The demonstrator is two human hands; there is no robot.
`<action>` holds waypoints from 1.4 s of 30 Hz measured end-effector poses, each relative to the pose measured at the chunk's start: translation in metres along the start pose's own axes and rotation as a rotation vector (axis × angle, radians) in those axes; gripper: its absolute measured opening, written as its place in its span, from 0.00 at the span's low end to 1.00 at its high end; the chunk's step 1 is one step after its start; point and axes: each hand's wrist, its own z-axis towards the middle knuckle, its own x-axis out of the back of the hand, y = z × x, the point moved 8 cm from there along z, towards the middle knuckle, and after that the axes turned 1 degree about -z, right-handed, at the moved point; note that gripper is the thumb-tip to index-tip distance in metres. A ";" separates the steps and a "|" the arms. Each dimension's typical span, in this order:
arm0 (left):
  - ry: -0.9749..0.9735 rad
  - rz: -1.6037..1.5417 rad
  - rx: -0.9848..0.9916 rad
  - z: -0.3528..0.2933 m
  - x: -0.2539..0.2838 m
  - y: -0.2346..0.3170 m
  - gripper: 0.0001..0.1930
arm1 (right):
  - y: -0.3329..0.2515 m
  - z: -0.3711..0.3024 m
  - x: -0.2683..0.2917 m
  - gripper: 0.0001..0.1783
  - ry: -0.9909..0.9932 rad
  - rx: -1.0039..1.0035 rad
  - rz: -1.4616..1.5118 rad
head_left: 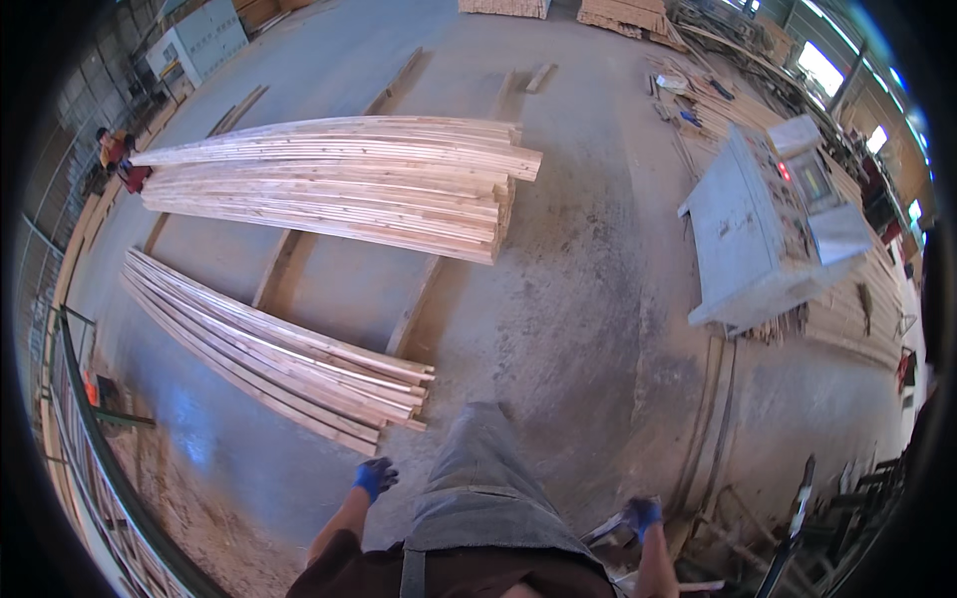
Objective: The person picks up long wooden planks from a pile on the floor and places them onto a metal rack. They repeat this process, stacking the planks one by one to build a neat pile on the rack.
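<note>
Planks [299, 341], a small row of pale ones, lie long across the left side, raised on wooden bearers [277, 269], their right-hand ends staggered and fanning a little. And here's the left hand [374, 479], blue-gloved, just off the near corner of those ends, fingers parted and loosely bent, with nothing seen in its grasp! Over on the right, the right hand [643, 513], gloved in blue too, hangs well apart from the planks, beside some metal parts at the near edge; its fingers look curled, but whether they pinch anything I cannot tell.

Between the hands, a grey apron [483, 498] covers the wearer's front. Beyond the row sits a much bigger stack [339, 189] of the same pale timber, ragged at its right end, and at its far left end there's a co-worker [118, 154], close up against the wood! Off to the right stands a pale control cabinet [743, 234], a red light glowing on its panel, while a green railing [82, 409] curves along the near left.
</note>
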 end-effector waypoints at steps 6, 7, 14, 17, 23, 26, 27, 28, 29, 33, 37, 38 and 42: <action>0.142 -0.232 -0.076 0.090 -0.045 0.146 0.19 | 0.227 0.291 0.151 0.14 0.132 -0.898 1.881; 0.093 -0.280 -0.153 0.128 -0.076 0.216 0.18 | 0.235 0.362 0.168 0.15 0.096 -0.805 1.954; -0.196 -0.342 -0.395 0.174 -0.301 0.524 0.20 | 0.221 0.576 0.251 0.18 -0.555 -0.694 1.711; -0.467 -0.289 -0.424 0.181 -0.400 0.629 0.25 | 0.301 0.676 0.233 0.24 -0.703 -0.803 1.619; -0.684 -0.460 -0.502 0.298 -0.550 0.712 0.24 | 0.471 0.955 0.302 0.31 -0.476 -0.688 1.613; -0.704 -0.598 -0.370 0.364 -0.628 0.741 0.22 | 0.542 1.137 0.273 0.35 -0.574 -0.585 1.588; -0.657 -0.649 -0.327 0.357 -0.642 0.765 0.22 | 0.547 1.180 0.234 0.37 -0.660 -0.581 1.585; -0.604 -0.558 -0.256 0.375 -0.655 0.760 0.23 | 0.531 1.225 0.219 0.38 -0.679 -0.528 1.540; -0.545 -0.316 -0.450 0.382 -0.665 0.777 0.25 | 0.511 1.268 0.207 0.38 -0.688 -0.483 1.506; -0.433 -0.580 -0.243 0.453 -0.733 0.785 0.23 | 0.458 1.361 0.207 0.35 -0.778 -0.334 1.340; -0.367 -0.423 -0.279 0.523 -0.769 0.805 0.25 | 0.430 1.384 0.125 0.29 -1.016 -0.333 1.531; -0.354 -0.542 -0.250 0.539 -0.775 0.804 0.28 | 0.418 1.382 0.127 0.28 -0.963 -0.292 1.553; -0.148 -0.652 -0.175 0.551 -0.788 0.838 0.37 | 0.394 1.363 0.189 0.27 -1.166 -0.323 1.582</action>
